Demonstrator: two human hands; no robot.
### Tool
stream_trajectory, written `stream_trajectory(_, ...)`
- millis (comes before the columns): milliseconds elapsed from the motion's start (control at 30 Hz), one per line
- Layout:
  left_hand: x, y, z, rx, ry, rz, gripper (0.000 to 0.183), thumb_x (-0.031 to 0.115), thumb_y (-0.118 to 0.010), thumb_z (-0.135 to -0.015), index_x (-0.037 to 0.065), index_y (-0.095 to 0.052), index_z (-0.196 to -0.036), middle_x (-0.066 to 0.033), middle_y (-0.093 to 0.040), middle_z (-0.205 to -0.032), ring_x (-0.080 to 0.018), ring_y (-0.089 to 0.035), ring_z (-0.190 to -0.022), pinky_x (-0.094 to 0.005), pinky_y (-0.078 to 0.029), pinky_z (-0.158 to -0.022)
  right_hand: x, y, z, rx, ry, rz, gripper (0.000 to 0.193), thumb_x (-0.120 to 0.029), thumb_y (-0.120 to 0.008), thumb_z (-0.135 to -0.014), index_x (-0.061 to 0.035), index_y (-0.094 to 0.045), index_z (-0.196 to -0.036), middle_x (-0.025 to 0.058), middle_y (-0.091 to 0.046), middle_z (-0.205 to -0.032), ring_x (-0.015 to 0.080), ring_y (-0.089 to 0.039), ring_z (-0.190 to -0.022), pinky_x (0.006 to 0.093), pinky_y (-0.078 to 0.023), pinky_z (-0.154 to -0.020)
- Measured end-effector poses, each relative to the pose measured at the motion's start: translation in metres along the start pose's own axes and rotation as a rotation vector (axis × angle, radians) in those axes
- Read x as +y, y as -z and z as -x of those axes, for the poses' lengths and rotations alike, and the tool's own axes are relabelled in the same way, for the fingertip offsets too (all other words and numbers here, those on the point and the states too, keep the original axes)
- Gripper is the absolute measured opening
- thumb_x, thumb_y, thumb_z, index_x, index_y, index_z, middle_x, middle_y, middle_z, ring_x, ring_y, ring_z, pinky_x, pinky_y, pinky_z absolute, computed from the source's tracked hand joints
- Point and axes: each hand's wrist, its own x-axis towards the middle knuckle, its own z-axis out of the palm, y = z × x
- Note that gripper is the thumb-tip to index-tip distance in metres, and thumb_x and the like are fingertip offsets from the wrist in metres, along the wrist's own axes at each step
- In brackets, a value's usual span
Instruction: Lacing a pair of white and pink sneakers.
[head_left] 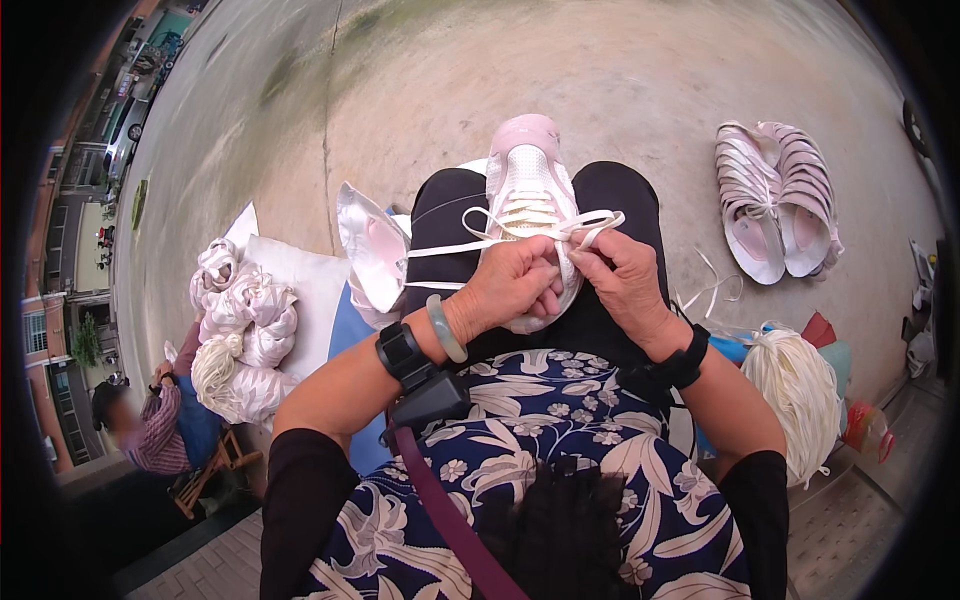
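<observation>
A white and pink shoe upper (525,170) lies between my knees with its toe pointing away. White shoelace (530,210) crosses its front in several rows, and loops stick out on both sides near the top. My left hand (515,280) is closed at the lace by the opening, its fingertips curled together. Just to its right, my right hand (625,285) pinches the lace between thumb and fingers. A lace end runs left across my thigh. Beside my left knee sits another pale shoe upper (375,250).
Bundled shoe uppers (775,200) lie on the ground at right. More bundles (250,310) are piled at left by a white sheet (300,285). A thick hank of white laces (795,400) hangs near my right elbow. Another person (165,425) sits at far left.
</observation>
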Motion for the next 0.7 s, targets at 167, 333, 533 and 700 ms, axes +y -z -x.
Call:
stream_trajectory(167,0.004,-0.007,-0.004,0.068,0.044,-0.021,0.016,0.007,-0.045,-0.093,0.0,-0.055,-0.103,-0.0047,-0.061,-0.076,-0.0085,-0.062,-0.059,-0.0183,-0.051,-0.051,0.007,0.008,-0.001,-0.101,-0.405,-0.37,0.011,-0.007,-0.061,-0.084,0.0018,-0.06,-0.079,0.0007,-0.058,-0.07,0.0058,-0.051,-0.06,0.0213,-0.043,-0.054)
stream_trajectory(333,0.004,-0.011,-0.004,0.138,0.057,-0.034,0.013,0.006,-0.045,-0.092,-0.001,-0.056,-0.092,-0.0044,-0.06,-0.071,-0.0084,-0.06,-0.052,-0.0185,-0.048,-0.044,0.011,0.0,-0.001,-0.115,-0.242,-0.238,0.009,-0.008,-0.062,-0.083,-0.0003,-0.061,-0.079,-0.0004,-0.055,-0.067,0.0052,-0.048,-0.06,0.0218,-0.04,-0.053)
stream_trajectory(533,0.009,-0.007,0.0,0.116,0.04,-0.169,0.016,0.007,-0.047,-0.091,0.001,-0.056,-0.079,-0.0034,-0.058,-0.065,-0.0083,-0.054,-0.044,-0.0195,-0.042,-0.039,0.006,0.012,-0.006,-0.169,-0.696,-0.888,0.009,-0.006,-0.06,-0.081,-0.0054,-0.059,-0.09,-0.0007,-0.056,-0.08,0.0087,-0.048,-0.069,0.0221,-0.04,-0.064)
stream_trajectory(700,0.015,0.014,0.022,0.078,0.156,-0.182,0.016,0.009,-0.05,-0.09,0.003,-0.057,-0.077,-0.0012,-0.056,-0.063,-0.0055,-0.049,-0.042,-0.0178,-0.038,-0.038,0.008,0.031,-0.001,-0.193,-0.784,-1.19,0.01,-0.01,-0.058,-0.081,-0.0059,-0.058,-0.091,0.0017,-0.058,-0.084,0.0093,-0.049,-0.075,0.0241,-0.04,-0.067)
